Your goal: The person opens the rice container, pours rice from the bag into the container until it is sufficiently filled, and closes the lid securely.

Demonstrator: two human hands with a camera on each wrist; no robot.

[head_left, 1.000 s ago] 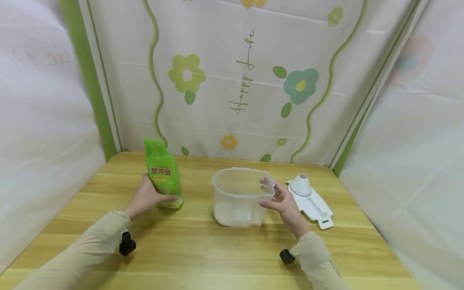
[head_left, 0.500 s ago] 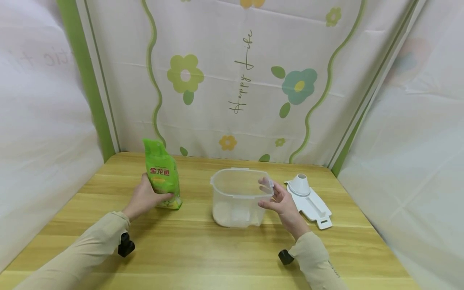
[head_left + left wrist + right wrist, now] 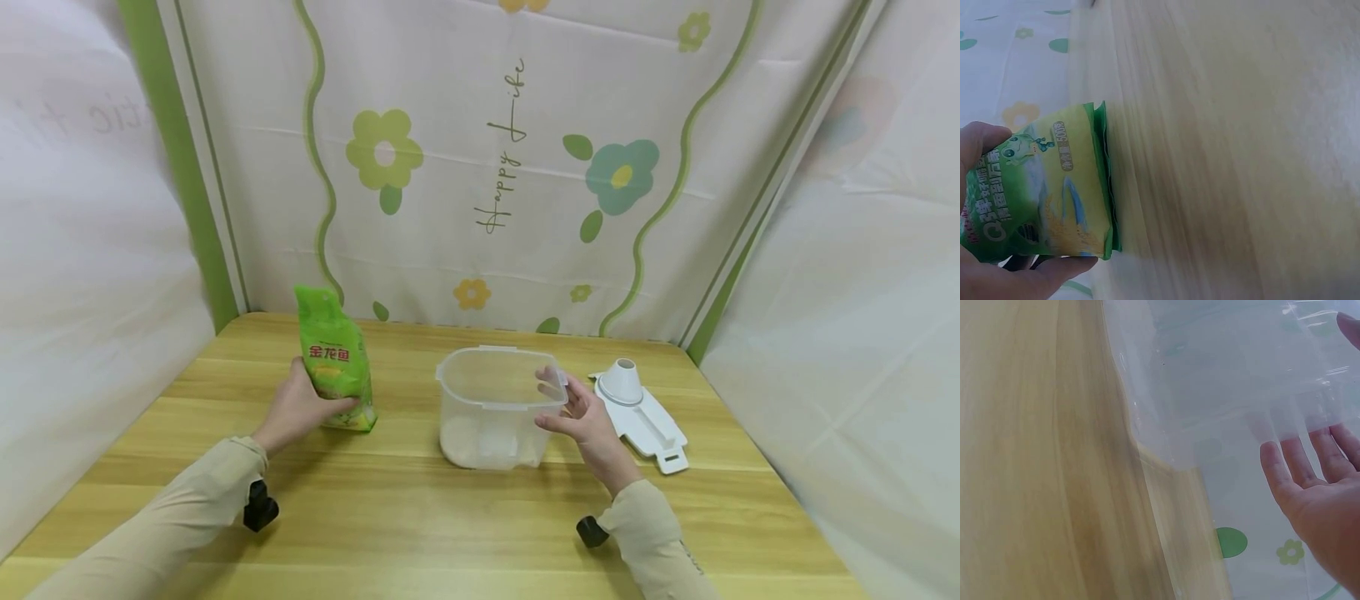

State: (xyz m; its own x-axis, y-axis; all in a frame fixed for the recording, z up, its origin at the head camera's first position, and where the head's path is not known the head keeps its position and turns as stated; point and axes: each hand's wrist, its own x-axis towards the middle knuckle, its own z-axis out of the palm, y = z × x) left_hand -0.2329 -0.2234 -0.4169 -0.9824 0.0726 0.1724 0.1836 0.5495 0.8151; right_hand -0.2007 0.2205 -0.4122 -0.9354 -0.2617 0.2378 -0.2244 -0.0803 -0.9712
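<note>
A green bag (image 3: 334,360) with red lettering stands upright on the wooden table (image 3: 420,517), left of centre. My left hand (image 3: 302,406) grips its lower part, and the left wrist view shows the bag (image 3: 1041,194) held between thumb and fingers. A clear plastic container (image 3: 495,407) with a little white grain at its bottom stands in the middle. My right hand (image 3: 581,414) rests with straight fingers against its right wall, seen close as the container (image 3: 1210,381) and the hand (image 3: 1316,487) in the right wrist view.
A white lid (image 3: 641,414) with a round spout lies flat just right of the container. Cloth walls with flower prints close in the table on the back, left and right sides.
</note>
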